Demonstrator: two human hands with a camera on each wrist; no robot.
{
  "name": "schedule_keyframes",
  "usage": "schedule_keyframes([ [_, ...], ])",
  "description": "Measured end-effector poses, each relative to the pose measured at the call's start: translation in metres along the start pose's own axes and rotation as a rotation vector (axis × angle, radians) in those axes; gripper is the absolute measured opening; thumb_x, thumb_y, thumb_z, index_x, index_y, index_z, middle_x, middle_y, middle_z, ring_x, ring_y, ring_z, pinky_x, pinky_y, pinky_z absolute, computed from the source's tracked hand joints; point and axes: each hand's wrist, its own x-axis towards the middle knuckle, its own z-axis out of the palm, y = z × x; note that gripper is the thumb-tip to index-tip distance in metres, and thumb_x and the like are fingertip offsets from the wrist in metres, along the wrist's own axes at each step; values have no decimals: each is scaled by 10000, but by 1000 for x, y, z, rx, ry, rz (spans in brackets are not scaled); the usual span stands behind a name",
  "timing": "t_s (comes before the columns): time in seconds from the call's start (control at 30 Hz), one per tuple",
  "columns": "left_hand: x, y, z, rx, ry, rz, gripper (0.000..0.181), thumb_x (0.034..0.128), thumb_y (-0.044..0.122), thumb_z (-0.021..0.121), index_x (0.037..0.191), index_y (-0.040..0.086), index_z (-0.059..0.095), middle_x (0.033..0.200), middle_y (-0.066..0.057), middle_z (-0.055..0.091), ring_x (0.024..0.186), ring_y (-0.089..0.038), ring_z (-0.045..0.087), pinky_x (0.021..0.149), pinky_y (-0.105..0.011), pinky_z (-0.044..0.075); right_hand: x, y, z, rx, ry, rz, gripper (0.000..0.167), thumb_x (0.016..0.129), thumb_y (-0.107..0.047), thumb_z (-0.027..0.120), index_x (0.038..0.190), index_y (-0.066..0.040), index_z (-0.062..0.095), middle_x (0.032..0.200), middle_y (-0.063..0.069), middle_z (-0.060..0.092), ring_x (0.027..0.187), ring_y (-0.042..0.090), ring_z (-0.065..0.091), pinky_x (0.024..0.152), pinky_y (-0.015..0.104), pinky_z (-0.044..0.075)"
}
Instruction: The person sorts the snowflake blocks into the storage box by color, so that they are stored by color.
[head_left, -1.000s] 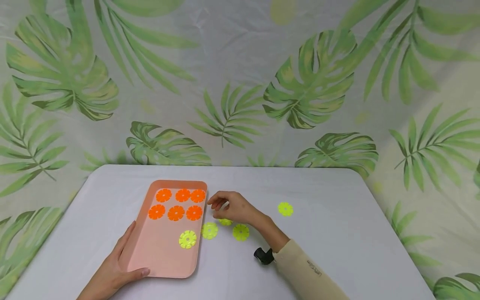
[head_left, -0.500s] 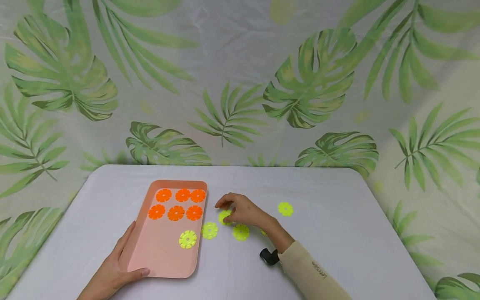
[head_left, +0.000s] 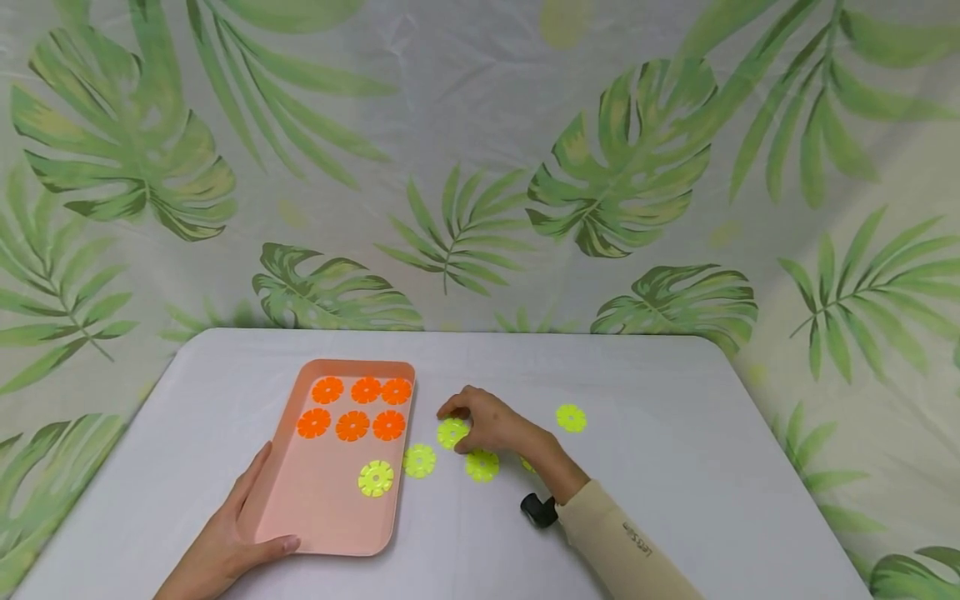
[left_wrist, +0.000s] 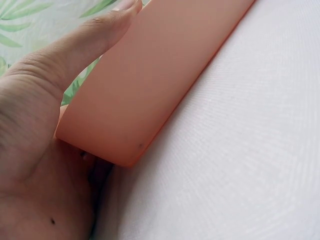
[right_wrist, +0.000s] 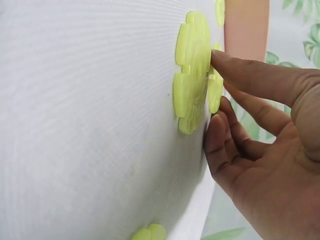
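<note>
In the head view my left hand (head_left: 225, 533) grips the near left corner of a pink tray (head_left: 315, 517), its thumb (left_wrist: 100, 37) over the rim in the left wrist view. Six orange flower-shaped discs in two rows and one yellow-green disc (head_left: 375, 479) lie in the tray. Right of it, my right hand (head_left: 491, 423) pinches a yellow-green notched disc (head_left: 452, 432) on the table, thumb and fingers at its edges. In the right wrist view this disc (right_wrist: 215, 92) is partly hidden behind a nearer one (right_wrist: 192, 70).
More yellow-green discs lie on the white table (head_left: 637, 500): one beside the tray (head_left: 419, 461), one by my right thumb (head_left: 482, 466), one farther right (head_left: 572, 418), and one mostly hidden under my wrist. A black wrist camera (head_left: 538, 510) is on my right arm. A leaf-print cloth hangs behind.
My right hand has drawn back rightward from the tray's edge and lowered, and its thumb and fingers have closed about the yellow-green disc. My left hand and the tray stay in place.
</note>
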Motion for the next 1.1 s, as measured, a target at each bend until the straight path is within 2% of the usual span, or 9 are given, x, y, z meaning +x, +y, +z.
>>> schedule_keyframes([
  [0.1, 0, 0, 0, 9, 7, 7, 1196, 871, 350, 839, 1643, 496, -62, 1755, -118, 143, 1269, 120, 259, 995, -278, 386, 2, -1, -1, -12, -7, 20, 494, 779, -10, 892, 1240, -104, 742, 1157, 26, 648, 1090, 187, 602, 1013, 349, 518],
  [0.17, 1, 1, 0, 3, 6, 4, 1200, 871, 352, 839, 1638, 505, -70, 1756, -123, 138, 1285, 96, 265, 1034, -369, 394, 2, -2, -1, -19, -8, 27, 485, 775, -15, 897, 1228, -100, 745, 1143, 25, 644, 1062, 177, 598, 994, 337, 520],
  [0.23, 1, 1, 1, -2, 4, 1, 1204, 870, 351, 840, 1637, 506, -75, 1757, -128, 131, 1325, 17, 286, 1051, -463, 393, 2, -2, -1, -15, -3, 36, 473, 777, -18, 897, 1219, -109, 753, 1131, 21, 631, 1040, 161, 584, 974, 320, 514],
  [0.4, 1, 1, 0, -1, 1, -7, 1209, 870, 350, 840, 1641, 493, -80, 1758, -134, 122, 1407, -186, 303, 1047, -399, 395, 2, -3, -1, 7, 23, 37, 420, 799, -11, 876, 1180, -150, 767, 1101, 12, 591, 999, 151, 547, 913, 299, 498],
  [0.5, 2, 2, 1, -18, -3, -6, 1218, 867, 340, 842, 1638, 499, -87, 1758, -148, 112, 1420, -273, 307, 1069, -463, 397, 3, -3, -2, 22, 25, 36, 398, 819, -1, 853, 1170, -166, 764, 1119, 4, 623, 999, 161, 551, 912, 314, 504],
  [0.63, 1, 1, 1, -13, 4, 5, 1213, 864, 338, 845, 1640, 500, -74, 1755, -136, 129, 1391, -129, 310, 1050, -373, 401, 2, -3, -4, 43, 14, 25, 385, 839, 6, 832, 1168, -179, 757, 1131, 0, 671, 994, 173, 557, 912, 323, 508],
  [0.77, 1, 0, 2, 8, 19, 25, 1197, 863, 345, 845, 1647, 492, -48, 1750, -118, 162, 1254, 126, 268, 922, -163, 351, 1, -4, -5, 62, 13, 20, 378, 849, 7, 822, 1163, -192, 753, 1099, 8, 664, 970, 175, 546, 878, 296, 498],
  [1.0, 0, -1, 2, 4, 26, 31, 1203, 857, 341, 850, 1640, 508, -48, 1749, -120, 164, 1233, 173, 243, 918, -146, 338, 3, -3, -4, 96, 15, 25, 358, 871, -9, 810, 1173, -192, 749, 1063, 15, 650, 934, 168, 568, 804, 262, 517],
  [1.1, 0, -1, 2, -1, 24, 27, 1207, 856, 340, 851, 1640, 508, -52, 1751, -120, 156, 1243, 166, 241, 979, -239, 361, 3, -4, -4, 112, 25, 25, 352, 875, -12, 808, 1175, -186, 747, 1065, 26, 650, 928, 169, 583, 793, 259, 527],
])
